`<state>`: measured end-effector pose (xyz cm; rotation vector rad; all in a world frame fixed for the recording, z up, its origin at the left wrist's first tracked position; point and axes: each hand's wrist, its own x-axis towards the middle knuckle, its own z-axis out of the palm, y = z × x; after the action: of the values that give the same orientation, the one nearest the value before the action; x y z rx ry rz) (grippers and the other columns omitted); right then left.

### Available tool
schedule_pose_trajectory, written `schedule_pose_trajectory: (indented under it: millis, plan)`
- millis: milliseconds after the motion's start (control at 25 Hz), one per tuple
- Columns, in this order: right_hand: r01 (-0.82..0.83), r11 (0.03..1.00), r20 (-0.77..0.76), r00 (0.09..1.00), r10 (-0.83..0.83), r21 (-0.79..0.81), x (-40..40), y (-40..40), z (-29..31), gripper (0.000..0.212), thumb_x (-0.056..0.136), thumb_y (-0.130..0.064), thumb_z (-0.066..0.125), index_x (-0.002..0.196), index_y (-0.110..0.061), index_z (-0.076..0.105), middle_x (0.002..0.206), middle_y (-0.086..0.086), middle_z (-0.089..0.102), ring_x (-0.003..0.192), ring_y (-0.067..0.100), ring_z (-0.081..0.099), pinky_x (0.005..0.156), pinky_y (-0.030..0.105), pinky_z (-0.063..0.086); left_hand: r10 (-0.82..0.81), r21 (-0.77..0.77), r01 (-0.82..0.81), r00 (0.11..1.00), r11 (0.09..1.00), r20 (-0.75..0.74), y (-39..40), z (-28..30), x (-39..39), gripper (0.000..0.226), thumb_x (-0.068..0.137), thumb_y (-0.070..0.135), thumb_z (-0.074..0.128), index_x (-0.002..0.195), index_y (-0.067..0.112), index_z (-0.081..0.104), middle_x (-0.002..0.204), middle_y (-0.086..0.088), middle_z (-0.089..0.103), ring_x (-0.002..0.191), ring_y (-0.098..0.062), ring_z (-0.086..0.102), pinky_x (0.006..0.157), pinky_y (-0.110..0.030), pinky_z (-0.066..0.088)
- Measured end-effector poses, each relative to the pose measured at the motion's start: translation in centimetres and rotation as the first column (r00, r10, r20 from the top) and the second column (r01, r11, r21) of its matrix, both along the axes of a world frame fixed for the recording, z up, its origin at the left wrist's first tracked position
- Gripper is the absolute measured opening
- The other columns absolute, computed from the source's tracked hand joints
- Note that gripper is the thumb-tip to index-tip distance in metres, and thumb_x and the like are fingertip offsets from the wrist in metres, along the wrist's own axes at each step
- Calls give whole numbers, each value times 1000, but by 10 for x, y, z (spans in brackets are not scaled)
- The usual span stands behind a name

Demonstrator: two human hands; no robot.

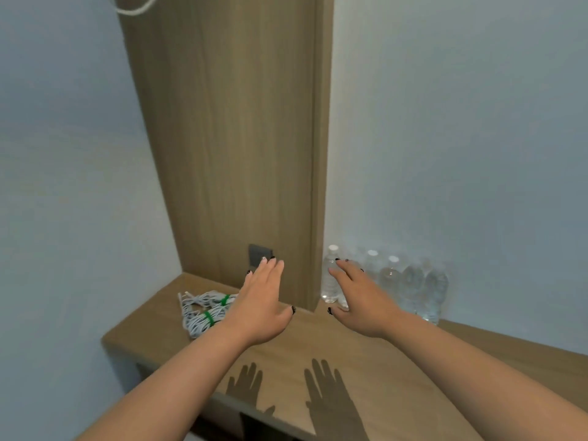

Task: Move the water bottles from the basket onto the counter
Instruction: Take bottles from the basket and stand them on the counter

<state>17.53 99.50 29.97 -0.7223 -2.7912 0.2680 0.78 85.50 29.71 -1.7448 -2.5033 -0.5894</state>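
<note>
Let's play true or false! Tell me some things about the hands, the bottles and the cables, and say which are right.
1. Both hands are open and hold nothing. True: the left hand and right hand have straight fingers.
2. The bottles lie on their sides. False: they stand upright on the counter, by the wall.
3. The cables have green ties. True.
4. The cables lie to the right of the bottles. False: they lie to the left.
5. A basket stands on the counter. False: none is in view.
</note>
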Motion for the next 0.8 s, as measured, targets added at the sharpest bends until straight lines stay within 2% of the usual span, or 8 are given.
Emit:
schedule_pose_trajectory:
  millis: [280,400,600,800]
  plan:
    - [-221,975,60,973,222,-22,-65,-114,-9,78,92,-37,59,154,-14,16,163,4,8,151,22,1,122,39,17,176,-12,-176,984,984,15,-136,-10,-26,89,91,42,56,155,12,2,164,-3,1,150,-18,-8,123,-37,4]
    - [-335,942,66,940,334,-8,-92,-150,-11,79,91,-37,61,153,-14,18,162,4,10,151,23,4,121,36,17,288,-25,-287,957,957,29,-186,-13,-31,90,90,41,56,155,13,0,164,-3,-1,150,-18,-9,123,-40,5]
    - [-510,857,71,855,514,-68,-117,-200,-20,79,91,-37,60,154,-16,17,163,2,7,150,21,5,119,32,15,501,-41,-500,862,865,71,-257,-22,-15,88,92,38,54,155,13,-1,164,-3,-4,150,-17,-11,123,-36,3]
    - [-661,742,64,741,669,-112,-109,-249,-27,77,93,-34,59,154,-14,18,163,3,5,151,21,1,120,33,13,643,-99,-636,762,766,75,-313,-41,28,88,93,42,51,155,13,-4,164,-3,-6,150,-18,-13,123,-35,1]
